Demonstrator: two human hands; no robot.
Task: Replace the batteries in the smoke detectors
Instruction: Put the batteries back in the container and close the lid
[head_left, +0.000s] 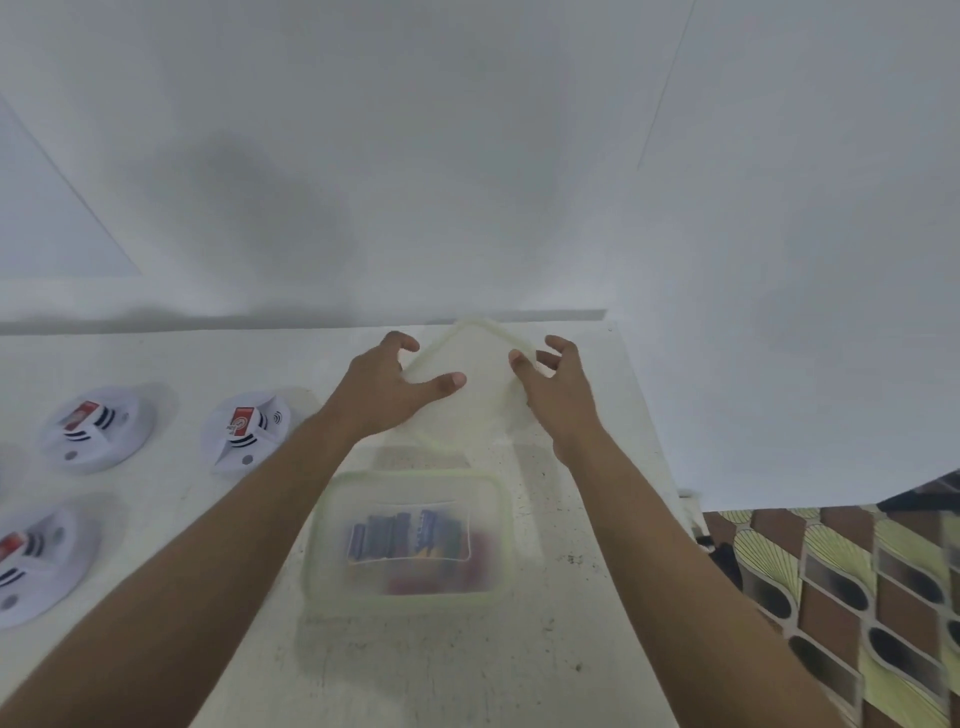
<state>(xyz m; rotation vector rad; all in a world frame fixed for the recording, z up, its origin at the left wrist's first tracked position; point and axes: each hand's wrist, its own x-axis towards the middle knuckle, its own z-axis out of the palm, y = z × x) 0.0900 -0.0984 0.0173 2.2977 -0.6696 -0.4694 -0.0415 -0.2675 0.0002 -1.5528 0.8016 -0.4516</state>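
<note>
Lid, far bench edge: my left hand curls its fingers round the rim; my right hand has its fingers spread, grip unclear. Battery box nearer me; three smoke detectors at the left.

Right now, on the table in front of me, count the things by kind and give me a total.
Smoke detectors: 3
Plastic container: 1
Lid: 1
Total: 5
The batteries inside the container are too blurred to count.
</note>
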